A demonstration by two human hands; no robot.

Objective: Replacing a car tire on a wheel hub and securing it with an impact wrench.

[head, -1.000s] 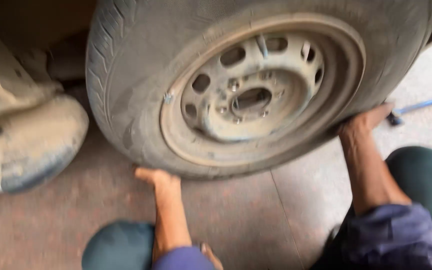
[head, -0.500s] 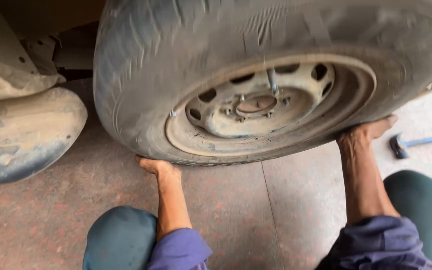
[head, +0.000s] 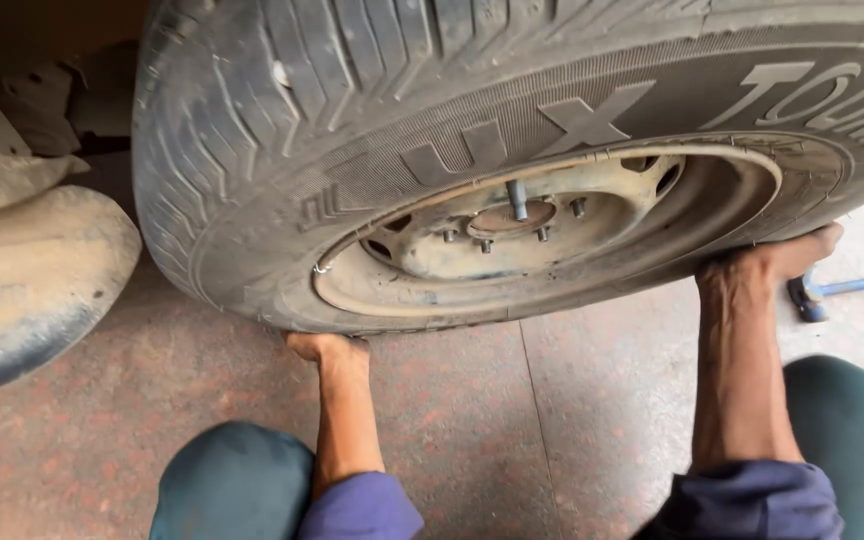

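A large, dusty car wheel [head: 512, 150] with a worn tyre and a pale steel rim [head: 552, 240] fills the upper frame, with studs poking through its centre holes. My left hand [head: 327, 350] presses up under the tyre's lower left edge, fingers tucked beneath the rubber. My right hand [head: 782, 260] grips the tyre's lower right edge. Both forearms reach up from purple sleeves, with my green-trousered knees below.
A muddy car bumper or body panel [head: 22, 280] curves in at the left. A blue-handled tool [head: 832, 290] lies on the reddish tiled floor [head: 512, 430] to the right, behind my right hand.
The wheel has come closer and tilted so the rim now faces more downward. My hands stay under its lower edge, both shifted a little with it.
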